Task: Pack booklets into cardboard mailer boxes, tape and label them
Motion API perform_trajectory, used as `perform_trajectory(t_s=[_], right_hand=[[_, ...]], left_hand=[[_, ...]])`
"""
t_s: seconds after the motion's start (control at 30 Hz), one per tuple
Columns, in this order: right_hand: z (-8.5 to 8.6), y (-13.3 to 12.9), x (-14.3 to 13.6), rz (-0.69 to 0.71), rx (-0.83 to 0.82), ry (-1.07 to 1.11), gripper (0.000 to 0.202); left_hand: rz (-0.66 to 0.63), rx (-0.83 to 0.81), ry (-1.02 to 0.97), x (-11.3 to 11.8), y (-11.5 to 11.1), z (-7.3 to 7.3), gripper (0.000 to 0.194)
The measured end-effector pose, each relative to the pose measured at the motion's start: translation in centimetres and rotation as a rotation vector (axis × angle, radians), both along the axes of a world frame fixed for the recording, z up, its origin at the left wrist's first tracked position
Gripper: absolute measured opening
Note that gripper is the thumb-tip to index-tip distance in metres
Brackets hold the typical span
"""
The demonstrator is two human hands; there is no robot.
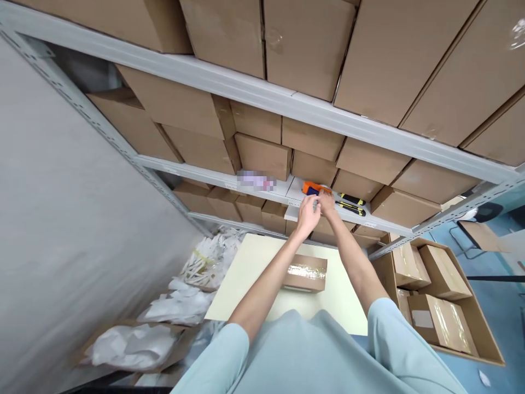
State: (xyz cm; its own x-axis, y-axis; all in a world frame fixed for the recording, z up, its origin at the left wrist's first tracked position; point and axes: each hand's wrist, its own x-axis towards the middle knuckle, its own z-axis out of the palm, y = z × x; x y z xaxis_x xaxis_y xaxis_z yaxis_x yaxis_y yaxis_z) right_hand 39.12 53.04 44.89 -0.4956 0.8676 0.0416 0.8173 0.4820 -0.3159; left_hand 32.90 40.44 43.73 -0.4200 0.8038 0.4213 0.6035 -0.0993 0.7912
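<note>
My right hand (326,202) is at an orange and dark blue tape dispenser (312,188) on the middle shelf, its fingers closed around the near end. Close beside it, my left hand (308,215) reaches up to the shelf edge. Its fingers are slightly bent, with the thumb apart, and nothing shows in them. Two yellow and black utility knives (350,208) lie on the shelf just right of my right hand. Below my arms, a small taped cardboard box (305,273) rests on the pale yellow table top (250,273).
Cardboard boxes (262,156) fill the grey metal shelves (205,176). A blurred-out item (256,180) sits left of the dispenser. On the right stands a large open carton (488,334) holding several taped boxes. White wrapping material (133,345) is piled along the left wall.
</note>
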Motion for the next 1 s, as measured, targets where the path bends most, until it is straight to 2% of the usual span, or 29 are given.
perform_trajectory(t_s=[0.1,0.2,0.27,0.33,0.4,0.47,0.53,0.6,0.8,0.9,1.0], right_hand=[[-0.6,-0.6,1.6,0.020,-0.008,0.044,0.052],[-2.8,-3.8,4.1,0.052,-0.102,0.365,0.044],[-5.0,-7.9,6.2,0.098,-0.247,0.642,0.045],[-7.0,-13.1,8.2,0.127,-0.432,0.855,0.055],[-8.2,-18.1,9.8,0.106,-0.604,0.978,0.062],[-8.6,-22.0,10.9,0.053,-0.721,1.027,0.063],[-8.6,-24.5,11.5,0.016,-0.786,1.032,0.063],[-8.3,-25.8,11.9,0.012,-0.819,1.016,0.062],[-6.6,-27.7,12.5,0.088,-0.827,1.004,0.055],[-6.0,-28.3,12.5,0.128,-0.843,0.995,0.057],[-5.8,-28.6,12.4,0.160,-0.845,0.943,0.061]], left_hand=[[0.034,-0.041,-0.046,-0.2,-2.5,-1.7,0.033],[0.043,-0.036,-0.159,0.0,-6.5,-3.8,0.031],[0.028,-0.009,-0.259,0.6,-9.9,-5.3,0.029],[0.017,0.004,-0.331,1.6,-13.6,-6.6,0.027],[0.026,-0.006,-0.357,2.7,-17.0,-7.6,0.024],[0.054,-0.022,-0.351,3.7,-19.6,-8.2,0.020],[0.087,-0.037,-0.330,4.6,-21.5,-8.4,0.018],[0.100,-0.046,-0.325,5.3,-22.8,-8.3,0.020],[0.116,0.008,-0.420,6.2,-25.2,-6.9,0.032],[0.125,-0.032,-0.425,5.8,-26.1,-6.0,0.036],[0.077,-0.092,-0.366,5.2,-26.8,-5.5,0.034]])
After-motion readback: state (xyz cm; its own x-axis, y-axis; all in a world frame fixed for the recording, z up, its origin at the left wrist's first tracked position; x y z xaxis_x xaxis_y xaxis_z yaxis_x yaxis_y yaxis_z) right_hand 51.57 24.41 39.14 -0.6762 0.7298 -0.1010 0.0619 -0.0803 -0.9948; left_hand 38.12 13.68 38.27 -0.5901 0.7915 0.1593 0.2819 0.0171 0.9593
